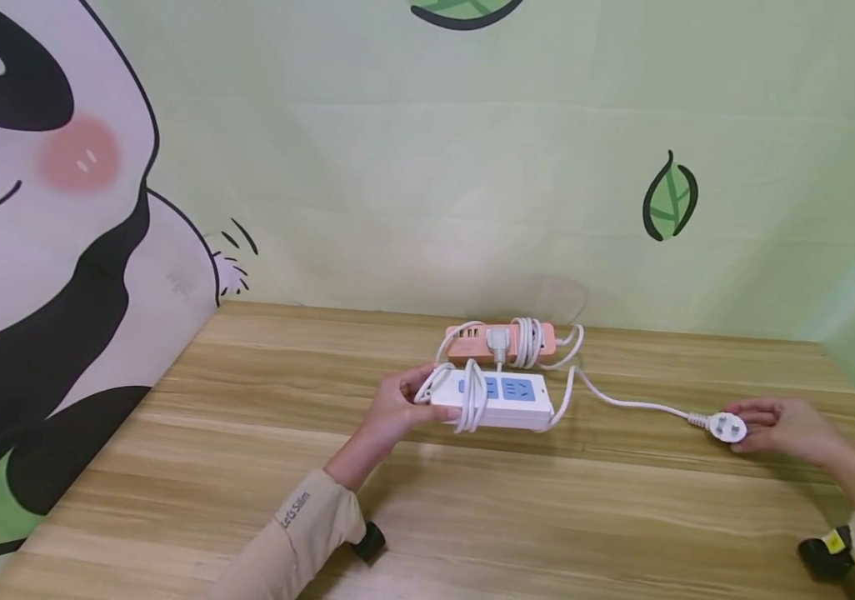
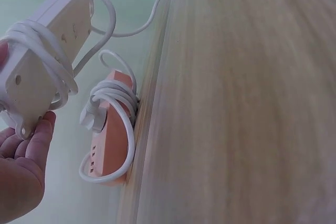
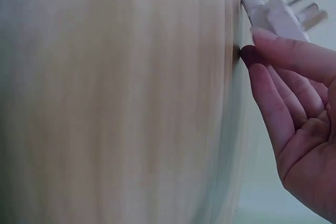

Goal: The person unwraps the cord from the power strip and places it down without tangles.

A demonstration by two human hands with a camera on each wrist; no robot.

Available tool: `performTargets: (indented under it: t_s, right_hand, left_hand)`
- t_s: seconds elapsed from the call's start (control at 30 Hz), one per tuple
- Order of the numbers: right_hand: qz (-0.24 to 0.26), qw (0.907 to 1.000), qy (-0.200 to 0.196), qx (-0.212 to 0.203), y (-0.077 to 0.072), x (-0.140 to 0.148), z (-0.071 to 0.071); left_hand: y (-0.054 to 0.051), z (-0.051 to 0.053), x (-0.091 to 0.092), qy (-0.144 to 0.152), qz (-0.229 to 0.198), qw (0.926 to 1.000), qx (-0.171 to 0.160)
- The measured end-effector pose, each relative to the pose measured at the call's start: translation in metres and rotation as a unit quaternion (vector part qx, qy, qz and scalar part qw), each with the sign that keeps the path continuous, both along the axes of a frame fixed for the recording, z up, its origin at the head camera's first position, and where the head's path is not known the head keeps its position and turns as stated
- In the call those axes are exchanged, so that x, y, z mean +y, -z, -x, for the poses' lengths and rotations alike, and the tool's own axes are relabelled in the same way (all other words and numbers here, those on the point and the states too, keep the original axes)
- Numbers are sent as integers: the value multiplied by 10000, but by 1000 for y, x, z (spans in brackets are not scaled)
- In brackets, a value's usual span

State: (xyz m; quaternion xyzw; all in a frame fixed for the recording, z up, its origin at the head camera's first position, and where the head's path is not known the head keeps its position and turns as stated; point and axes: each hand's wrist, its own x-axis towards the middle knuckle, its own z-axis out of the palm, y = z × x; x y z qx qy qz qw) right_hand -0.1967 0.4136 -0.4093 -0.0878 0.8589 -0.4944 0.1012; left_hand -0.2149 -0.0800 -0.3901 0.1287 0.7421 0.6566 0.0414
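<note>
Left hand (image 1: 397, 406) gripping white strip (image 1: 498, 414) in front of pink strip (image 1: 474, 347), right hand (image 1: 789, 429) pinching plug (image 1: 727, 427) way right of pink strip.

Head cam: above, behind both hands (image 1: 395, 407) (image 1: 787, 425), facing forward-down. Wrist cams: close behind grips, tipped sideways. Head, left share strips (image 1: 510, 414) (image 1: 468, 351).

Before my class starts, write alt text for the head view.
A left hand holds a white, rectangular power strip with blue sockets above a wooden table; the right hand holds a round white plug. Behind is a pink power strip wrapped in white cord.
</note>
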Motion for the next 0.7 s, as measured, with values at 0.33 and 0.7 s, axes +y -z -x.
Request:
performTargets:
  t_s: [0.33,0.7]
  right_hand:
    - [-345,9990,-286,6,-4,-11,2]
    - [-286,9988,59,391,-17,-11,0]
  left_hand:
    - [-3,-1,1,-24,-39,10000,-56]
    - [-2,0,3,-39,14,10000,-63]
